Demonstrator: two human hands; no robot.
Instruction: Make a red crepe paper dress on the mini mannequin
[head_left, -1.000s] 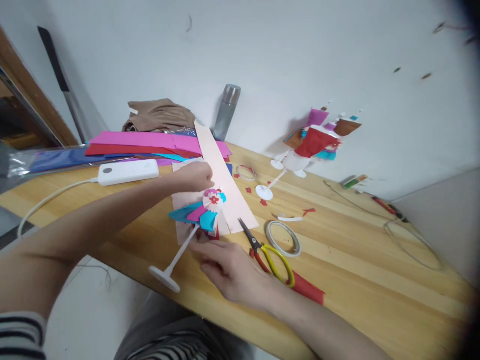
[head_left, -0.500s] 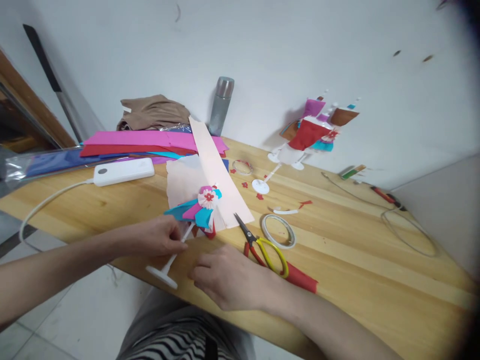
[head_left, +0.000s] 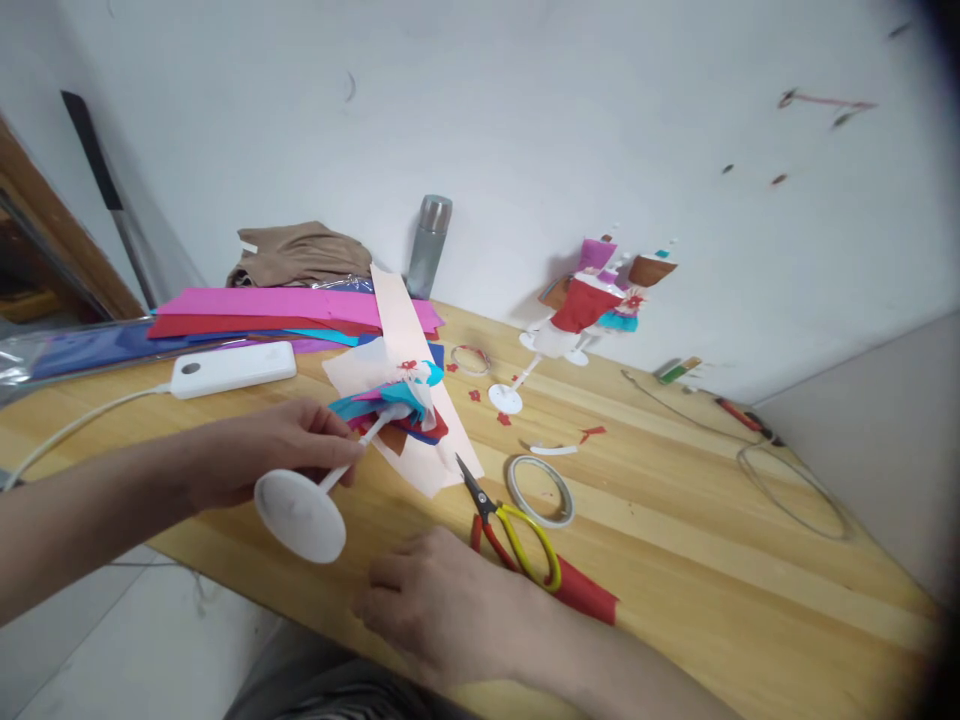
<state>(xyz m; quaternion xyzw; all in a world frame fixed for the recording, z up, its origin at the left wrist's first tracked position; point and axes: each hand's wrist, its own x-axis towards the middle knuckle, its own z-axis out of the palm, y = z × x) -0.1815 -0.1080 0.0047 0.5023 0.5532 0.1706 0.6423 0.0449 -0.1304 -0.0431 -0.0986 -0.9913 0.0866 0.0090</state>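
Observation:
My left hand (head_left: pixel 307 445) grips the white stem of a small dress form (head_left: pixel 405 400), clothed in blue, magenta, red and white paper pieces with a red flower. The form is tilted over a sheet of pale pink paper, its round white base (head_left: pixel 304 515) turned toward me. Near the table's front edge rests my right hand (head_left: pixel 442 605), fingers curled under; whatever they may hold is hidden. Beyond it lie scissors (head_left: pixel 484 503) with yellow and red handles, partly over a red paper piece (head_left: pixel 589 592). A tape roll (head_left: pixel 551 521) lies beside the scissors.
More dressed forms (head_left: pixel 589 305) stand at the back by the wall. At the left are stacked coloured paper strips (head_left: pixel 270 308), a white power bank (head_left: pixel 232 370) with its cable, and brown cloth (head_left: pixel 300 255). A grey flask (head_left: pixel 427 250) stands behind. Small red paper flowers (head_left: pixel 504 419) lie mid-table.
My left hand has tipped the dress form, lifting its base so the underside faces me and the flower turns away. My right hand stays curled near the table edge. The camera view has shifted.

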